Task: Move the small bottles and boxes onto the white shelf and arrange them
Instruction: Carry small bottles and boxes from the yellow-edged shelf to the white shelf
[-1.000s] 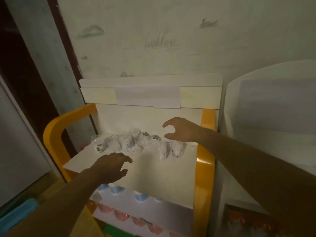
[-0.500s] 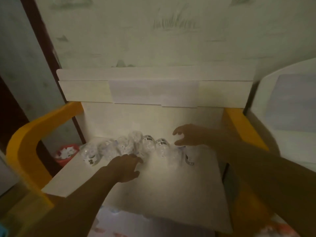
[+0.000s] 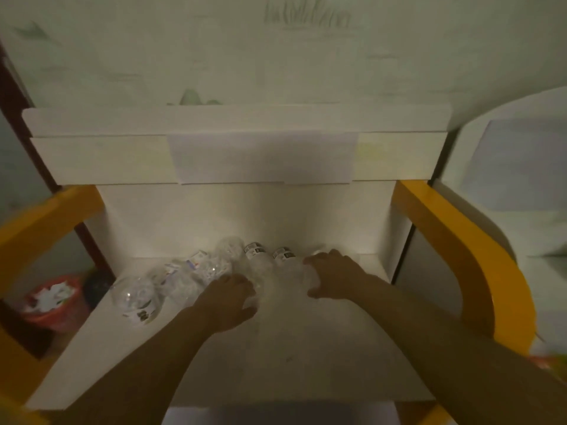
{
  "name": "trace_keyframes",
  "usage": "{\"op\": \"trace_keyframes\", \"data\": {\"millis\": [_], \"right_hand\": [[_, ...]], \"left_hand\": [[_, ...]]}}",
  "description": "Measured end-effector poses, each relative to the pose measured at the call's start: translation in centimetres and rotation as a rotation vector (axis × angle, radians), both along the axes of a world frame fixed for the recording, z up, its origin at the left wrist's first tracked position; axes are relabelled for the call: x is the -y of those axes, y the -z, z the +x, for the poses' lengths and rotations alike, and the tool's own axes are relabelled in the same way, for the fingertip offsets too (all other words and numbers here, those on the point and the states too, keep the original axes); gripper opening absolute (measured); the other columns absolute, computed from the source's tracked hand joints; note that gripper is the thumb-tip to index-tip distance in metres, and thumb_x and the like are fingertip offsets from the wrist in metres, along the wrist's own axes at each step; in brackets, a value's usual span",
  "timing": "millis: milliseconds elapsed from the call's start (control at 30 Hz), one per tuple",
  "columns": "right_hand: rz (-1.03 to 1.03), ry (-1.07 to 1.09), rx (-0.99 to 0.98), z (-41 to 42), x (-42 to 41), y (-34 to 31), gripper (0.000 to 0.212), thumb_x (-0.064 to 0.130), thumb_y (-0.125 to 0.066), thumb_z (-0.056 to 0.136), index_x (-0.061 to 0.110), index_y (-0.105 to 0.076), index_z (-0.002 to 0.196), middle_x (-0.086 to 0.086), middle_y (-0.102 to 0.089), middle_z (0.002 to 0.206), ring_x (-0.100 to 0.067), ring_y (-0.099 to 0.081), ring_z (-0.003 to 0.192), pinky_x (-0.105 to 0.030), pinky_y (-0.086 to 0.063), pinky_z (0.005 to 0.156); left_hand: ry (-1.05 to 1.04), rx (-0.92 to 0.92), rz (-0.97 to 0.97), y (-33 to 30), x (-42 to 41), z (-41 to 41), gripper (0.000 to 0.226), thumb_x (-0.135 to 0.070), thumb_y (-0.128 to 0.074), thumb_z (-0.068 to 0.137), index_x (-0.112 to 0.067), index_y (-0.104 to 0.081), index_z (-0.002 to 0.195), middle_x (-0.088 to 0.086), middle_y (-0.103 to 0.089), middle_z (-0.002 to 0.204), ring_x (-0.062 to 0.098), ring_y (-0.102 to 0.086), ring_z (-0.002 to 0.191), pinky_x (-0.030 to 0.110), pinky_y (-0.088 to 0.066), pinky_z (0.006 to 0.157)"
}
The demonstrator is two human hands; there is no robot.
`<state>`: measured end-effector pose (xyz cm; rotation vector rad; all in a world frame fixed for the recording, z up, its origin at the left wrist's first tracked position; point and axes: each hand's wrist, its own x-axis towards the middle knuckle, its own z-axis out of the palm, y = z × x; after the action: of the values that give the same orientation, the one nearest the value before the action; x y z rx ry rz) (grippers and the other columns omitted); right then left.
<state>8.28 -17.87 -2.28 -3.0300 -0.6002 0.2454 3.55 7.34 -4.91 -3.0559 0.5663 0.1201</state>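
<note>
Head view: your left hand (image 3: 228,297) and right hand (image 3: 334,276) both reach into a row of small clear bottles (image 3: 214,271) lying on the white shelf (image 3: 276,363), toward its back edge at 12 o'clock. Your left hand's fingers curl around one bottle near the row's middle; your right hand grips the bottle at the row's 3 o'clock end. Orange side rails (image 3: 454,256) flank the shelf. A red bin (image 3: 55,299) sits lower at 9 o'clock.
</note>
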Motion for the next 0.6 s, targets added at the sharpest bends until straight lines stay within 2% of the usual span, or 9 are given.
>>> {"op": "trace_keyframes", "data": {"millis": [67, 200, 300, 367, 500, 600], "right_hand": [[0.040, 0.024, -0.025, -0.5, -0.3, 0.5, 0.079, 0.042, -0.071, 0.080, 0.025, -0.032, 0.147, -0.007, -0.039, 0.148, -0.031, -0.038, 0.131, -0.042, -0.039, 0.106], [0.122, 0.068, -0.098, -1.2, -0.5, 1.4, 0.087, 0.034, -0.078, 0.076, 0.024, -0.029, 0.147, -0.009, -0.033, 0.149, -0.032, -0.041, 0.131, -0.042, -0.044, 0.103], [0.159, 0.100, -0.101, -1.5, -0.4, 1.9, 0.085, 0.034, -0.079, 0.075, 0.027, -0.030, 0.145, -0.007, -0.032, 0.150, -0.031, -0.045, 0.129, -0.043, -0.045, 0.101], [0.169, 0.108, -0.100, -1.7, -0.4, 1.9, 0.083, 0.034, -0.079, 0.075, 0.028, -0.032, 0.143, -0.007, -0.032, 0.150, -0.031, -0.047, 0.127, -0.041, -0.047, 0.099], [0.156, 0.109, -0.073, -2.2, -0.8, 2.1, 0.077, 0.039, -0.076, 0.076, 0.029, -0.035, 0.140, -0.008, -0.033, 0.148, -0.032, -0.047, 0.125, -0.042, -0.046, 0.100], [0.152, 0.115, -0.069, -2.3, -0.9, 2.3, 0.071, 0.042, -0.073, 0.078, 0.029, -0.036, 0.137, -0.009, -0.035, 0.146, -0.033, -0.047, 0.124, -0.044, -0.047, 0.099]], "left_hand": [[0.058, -0.027, -0.011, 0.4, -0.1, 0.1, 0.036, -0.048, -0.053, 0.090, -0.030, -0.060, 0.120, -0.002, -0.037, 0.149, 0.021, -0.038, 0.134, 0.033, -0.032, 0.109], [-0.010, -0.008, -0.116, 1.1, -0.6, 0.7, 0.051, -0.041, -0.052, 0.092, -0.028, -0.039, 0.139, -0.003, -0.040, 0.148, 0.018, -0.040, 0.132, 0.030, -0.035, 0.107], [-0.031, -0.022, -0.018, 1.3, -0.2, 0.7, 0.064, -0.041, -0.049, 0.093, -0.021, -0.026, 0.149, 0.001, -0.032, 0.154, 0.025, -0.032, 0.137, 0.035, -0.033, 0.111], [-0.024, -0.015, 0.006, 1.5, 0.0, 0.5, 0.063, -0.043, -0.049, 0.091, -0.021, -0.030, 0.148, 0.002, -0.034, 0.152, 0.026, -0.034, 0.135, 0.035, -0.031, 0.111], [-0.013, -0.045, -0.125, 1.4, -0.3, 0.3, 0.054, -0.039, -0.054, 0.092, -0.024, -0.040, 0.142, -0.002, -0.039, 0.146, 0.021, -0.041, 0.131, 0.030, -0.033, 0.109], [-0.019, -0.029, -0.170, 1.5, -0.4, 0.6, 0.051, -0.035, -0.054, 0.093, -0.022, -0.041, 0.141, 0.000, -0.040, 0.143, 0.020, -0.042, 0.129, 0.027, -0.033, 0.107]]}}
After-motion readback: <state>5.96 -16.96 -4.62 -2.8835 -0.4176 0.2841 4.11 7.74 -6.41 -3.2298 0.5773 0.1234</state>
